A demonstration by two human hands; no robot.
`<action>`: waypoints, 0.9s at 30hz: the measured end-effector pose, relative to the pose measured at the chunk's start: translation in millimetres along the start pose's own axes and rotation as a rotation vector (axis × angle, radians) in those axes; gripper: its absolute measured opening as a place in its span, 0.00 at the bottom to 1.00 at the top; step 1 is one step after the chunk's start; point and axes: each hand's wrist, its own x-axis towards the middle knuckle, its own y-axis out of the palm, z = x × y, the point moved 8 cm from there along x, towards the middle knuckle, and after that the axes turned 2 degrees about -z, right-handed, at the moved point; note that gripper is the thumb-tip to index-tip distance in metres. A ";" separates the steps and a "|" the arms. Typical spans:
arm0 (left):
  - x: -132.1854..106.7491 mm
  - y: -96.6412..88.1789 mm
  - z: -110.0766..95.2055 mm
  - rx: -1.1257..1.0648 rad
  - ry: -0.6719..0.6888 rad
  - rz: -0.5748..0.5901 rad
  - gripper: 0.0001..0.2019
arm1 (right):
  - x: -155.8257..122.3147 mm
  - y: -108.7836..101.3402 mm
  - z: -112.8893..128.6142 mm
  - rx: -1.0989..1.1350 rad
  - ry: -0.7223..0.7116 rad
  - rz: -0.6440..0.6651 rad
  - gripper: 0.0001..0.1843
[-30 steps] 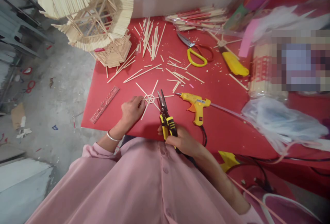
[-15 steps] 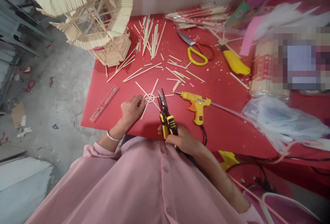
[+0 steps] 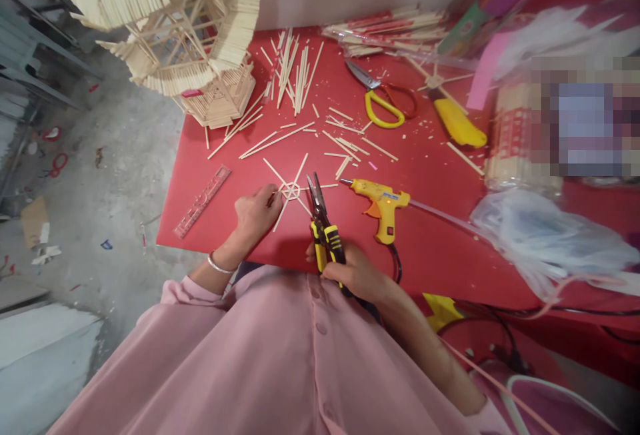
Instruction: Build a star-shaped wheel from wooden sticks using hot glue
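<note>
My left hand (image 3: 256,213) rests on the red table (image 3: 430,235), its fingers pinched on one spoke of a small star of thin sticks (image 3: 291,189) glued round a little hub. My right hand (image 3: 350,270) is wrapped round the yellow-and-black handles of a pair of cutters (image 3: 321,221), whose dark jaws point away from me and lie just right of the star's hub. The jaws look slightly apart near a spoke.
A yellow glue gun (image 3: 383,203) lies right of the cutters, cord trailing to me. Yellow scissors (image 3: 381,99), a yellow knife (image 3: 457,123), loose sticks (image 3: 293,75), a pink ruler (image 3: 203,201), a stick tower (image 3: 185,28) and a plastic bag (image 3: 545,238) surround it.
Nearly nothing has moved: both hands keep their places at the stick star, and only the view has shifted slightly.
</note>
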 end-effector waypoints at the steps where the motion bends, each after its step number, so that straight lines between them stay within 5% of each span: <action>1: 0.1 0.2 0.8 -0.005 -0.003 -0.013 0.09 | 0.0 0.2 0.0 -0.004 0.001 0.002 0.18; 8: -3.4 -10.5 3.6 -0.216 0.001 -0.145 0.07 | -0.6 -1.1 0.2 -0.129 -0.047 0.007 0.21; 17: -18.9 -55.1 -19.5 -0.941 -0.008 -0.162 0.14 | -32.8 -3.6 46.1 -0.815 -0.332 -0.274 0.42; 27: -20.6 -66.1 -35.2 -1.022 0.111 -0.084 0.10 | -39.0 1.7 63.7 -1.021 -0.530 -0.386 0.44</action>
